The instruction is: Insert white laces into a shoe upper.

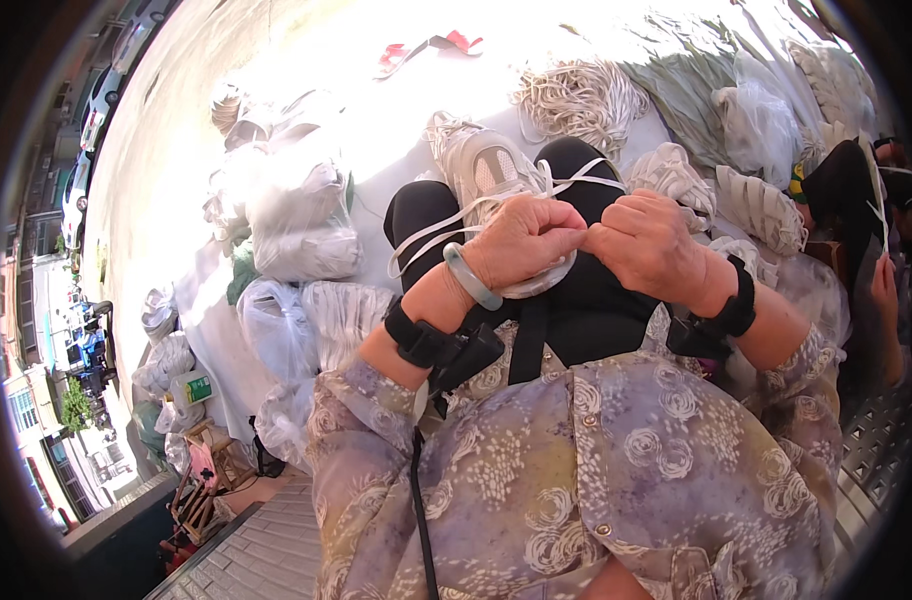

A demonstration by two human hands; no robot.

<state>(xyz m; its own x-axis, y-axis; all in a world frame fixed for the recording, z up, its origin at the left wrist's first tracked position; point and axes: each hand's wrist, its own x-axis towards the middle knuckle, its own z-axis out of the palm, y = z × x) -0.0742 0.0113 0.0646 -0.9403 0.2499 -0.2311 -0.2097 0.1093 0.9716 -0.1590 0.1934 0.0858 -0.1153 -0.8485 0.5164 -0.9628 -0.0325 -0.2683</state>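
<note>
A beige and white sneaker (486, 165) rests between my knees, toe pointing away from me, its mesh panel facing up. White shoelaces (426, 240) trail from it, looping out to the left and passing across to the right. My left hand (531, 238) is closed in a pinch over the sneaker's near end, with the lace running to its fingers. My right hand (656, 245) is curled beside it, fingertips meeting those of the left. The lace reaches toward this hand too. Just what lies between the fingertips is hidden.
A pile of pale laces (581, 100) lies beyond my right knee. More light sneakers (761, 208) sit to the right, where another person's hand (884, 290) is near a lace. Plastic-wrapped bundles (306, 225) crowd the left. Red and white pieces (431, 50) lie at the far side.
</note>
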